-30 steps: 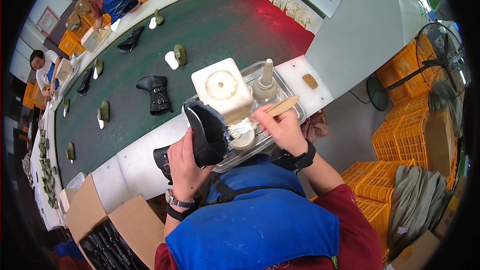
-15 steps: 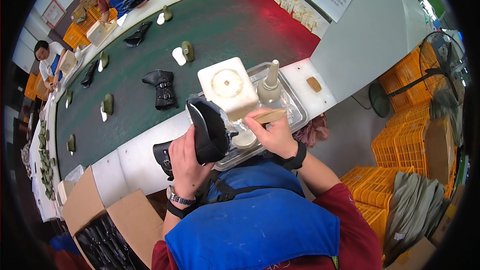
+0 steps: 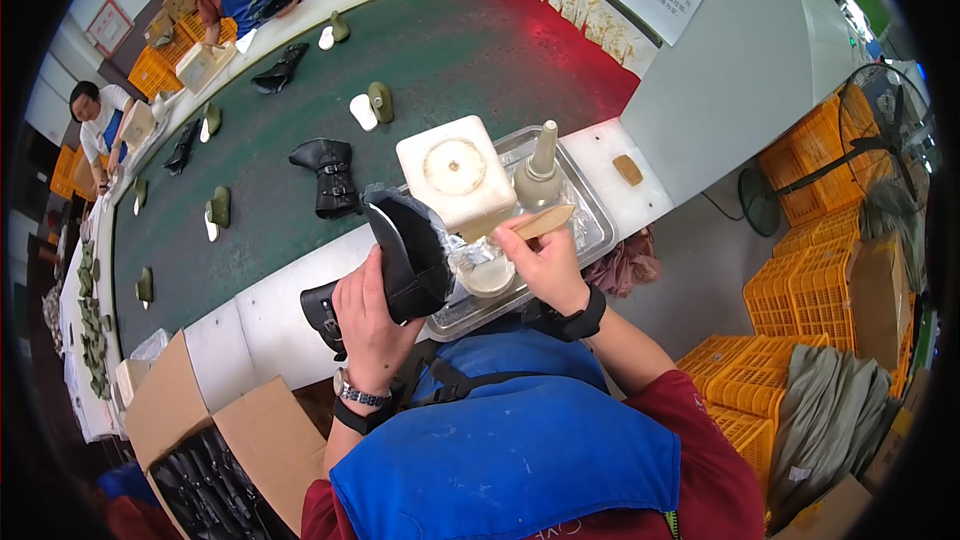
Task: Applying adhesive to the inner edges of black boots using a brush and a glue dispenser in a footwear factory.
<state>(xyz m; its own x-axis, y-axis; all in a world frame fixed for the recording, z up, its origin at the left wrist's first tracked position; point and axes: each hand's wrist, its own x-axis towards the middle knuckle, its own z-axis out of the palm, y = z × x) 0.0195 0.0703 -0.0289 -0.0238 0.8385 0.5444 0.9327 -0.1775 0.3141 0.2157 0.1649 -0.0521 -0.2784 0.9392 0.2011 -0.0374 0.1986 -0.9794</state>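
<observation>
The step in hand looks to be brushing a white, paste-like coating along the frayed grey-blue edge of a black leather boot with buckled straps (image 3: pixel 412 275), which is tipped over above the near side of the white table (image 3: pixel 270 305), its open side facing right. The left hand (image 3: pixel 370 315) grips the boot from below, fingers wrapped against the leather; the right hand (image 3: pixel 548 265) pinches a flat, pale wooden-handled brush (image 3: pixel 548 222) between thumb and fingers, its whitened bristles right at the edge, though whether they press on it is hard to tell. Just below the bristles, a small round off-white dish (image 3: pixel 488 280) sits in the shiny metal tray (image 3: pixel 607 230), beside a beige bottle with a tapered spout (image 3: pixel 540 175) and a boxy cream-white container (image 3: pixel 455 165). As I judge it, the next stroke calls for the left hand to hold the boot steady, or turn it slightly to offer fresh edge, while the right keeps the bristles on the rim and off the smooth outer leather.
</observation>
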